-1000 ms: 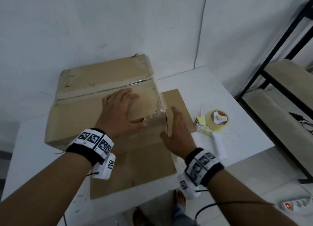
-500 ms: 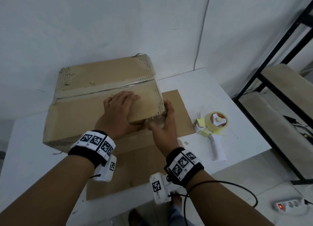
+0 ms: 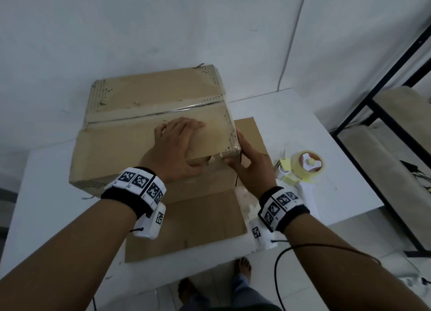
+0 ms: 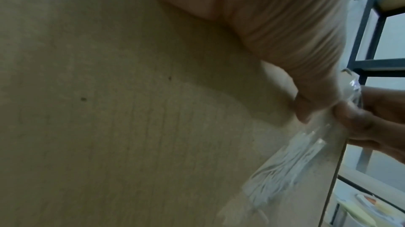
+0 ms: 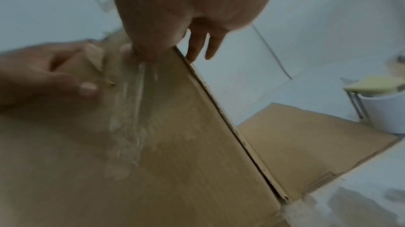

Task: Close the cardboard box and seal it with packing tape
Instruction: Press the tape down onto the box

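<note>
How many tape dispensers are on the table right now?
1. The tape dispenser lies on the white table, right of the cardboard box, beside the right hand. Neither hand holds it; none other visible.

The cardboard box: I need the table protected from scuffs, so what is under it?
A flat cardboard sheet lies under the cardboard box on the white table, sticking out toward the person and the right. How far it reaches underneath is hidden.

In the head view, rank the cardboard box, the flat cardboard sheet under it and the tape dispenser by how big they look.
1. Cardboard box, largest.
2. Flat cardboard sheet, partly hidden under the box, so its full size is unsure.
3. Tape dispenser, clearly smallest.
</note>
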